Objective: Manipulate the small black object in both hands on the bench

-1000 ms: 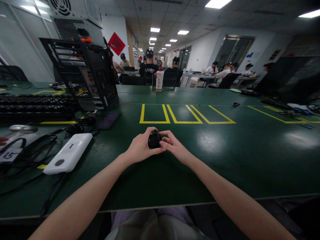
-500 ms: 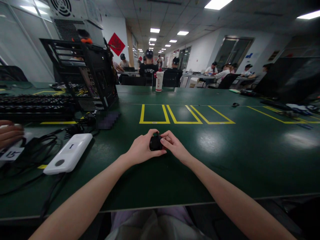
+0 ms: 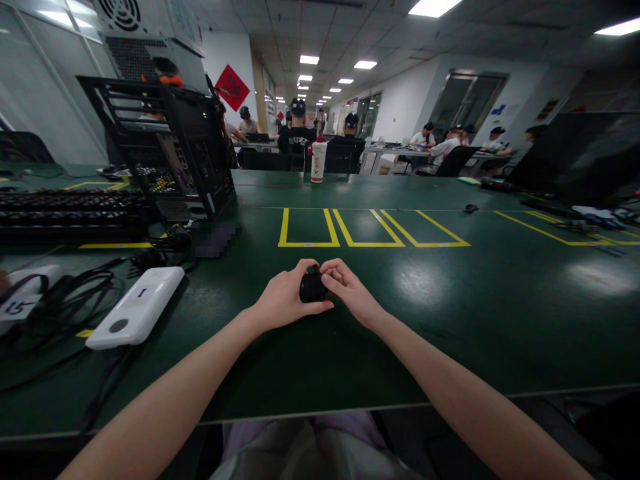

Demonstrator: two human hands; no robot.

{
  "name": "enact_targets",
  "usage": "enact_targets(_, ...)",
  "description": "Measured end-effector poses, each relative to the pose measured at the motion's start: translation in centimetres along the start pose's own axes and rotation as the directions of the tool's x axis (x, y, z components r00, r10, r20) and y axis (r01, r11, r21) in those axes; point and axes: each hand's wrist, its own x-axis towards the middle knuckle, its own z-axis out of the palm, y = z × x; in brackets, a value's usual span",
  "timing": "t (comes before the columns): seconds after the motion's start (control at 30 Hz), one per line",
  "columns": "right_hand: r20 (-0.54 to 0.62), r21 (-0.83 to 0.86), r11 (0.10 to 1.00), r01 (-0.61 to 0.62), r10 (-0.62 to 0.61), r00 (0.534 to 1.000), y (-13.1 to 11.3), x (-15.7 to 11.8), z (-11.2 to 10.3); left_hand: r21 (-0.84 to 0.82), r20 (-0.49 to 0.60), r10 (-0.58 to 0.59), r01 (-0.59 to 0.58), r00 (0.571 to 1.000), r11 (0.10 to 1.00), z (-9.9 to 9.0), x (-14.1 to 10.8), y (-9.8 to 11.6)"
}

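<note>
Between my hands, just over the green table point(image 3: 425, 333), is a small rounded black object point(image 3: 312, 288) whose kind I cannot make out. My left hand point(image 3: 280, 293) grips it from the left, index finger behind it and thumb along its near side. The bent fingers and thumb of my right hand point(image 3: 347, 288) pinch its right side, covering that end. Beyond my hands, several outlines of yellow tape point(image 3: 307, 245) mark the tabletop.
A white power bank point(image 3: 137, 307) marked "I" and tangled black cables point(image 3: 75, 303) lie to the left. Behind them stands an open black computer case point(image 3: 195, 153). A white cup point(image 3: 318, 163) is at the far edge. A small black ring-like item point(image 3: 471, 209) lies right.
Another person's hand at the far left has drawn back almost out of view, baring a second white device. My hands hold nearly the same place, with the black object turned slightly.
</note>
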Motion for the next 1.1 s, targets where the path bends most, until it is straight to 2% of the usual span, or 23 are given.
enact_targets(0.2, 0.018, -0.048, 0.995, -0.084, 0.085, 0.996, 0.37, 0.01, 0.0, 0.019, -0.022, 0.0, 0.0, 1.0, 1.0, 0.15, 0.1, -0.16)
enact_targets(0.4, 0.077, -0.025, 0.999, -0.034, 0.036, 0.996, -0.1, -0.25, -0.37, -0.084, 0.013, -0.077, 0.078, 0.997, 0.993, -0.04, 0.05, -0.13)
enact_targets(0.53, 0.052, -0.035, 0.999, -0.017, 0.019, 0.998, -0.23, -0.22, -0.31, -0.12, 0.018, -0.079, 0.081, 0.997, 0.989, -0.04, 0.0, 0.01)
enact_targets(0.73, 0.002, -0.1, 0.994, 0.05, -0.05, 0.999, 0.06, 0.08, 0.28, -0.085, 0.03, -0.048, 0.05, 0.998, 0.995, 0.29, -0.02, 0.11)
enact_targets(0.97, 0.023, -0.121, 0.988, -0.093, 0.097, 0.995, 0.08, -0.23, 0.44, -0.132, 0.045, -0.05, 0.055, 0.998, 0.99, 0.16, -0.12, 0.14)
enact_targets(1.1, 0.043, -0.157, 0.988, -0.016, 0.023, 0.999, -0.02, -0.28, 0.13, -0.198, 0.055, -0.069, 0.079, 0.996, 0.977, 0.2, -0.11, 0.05)
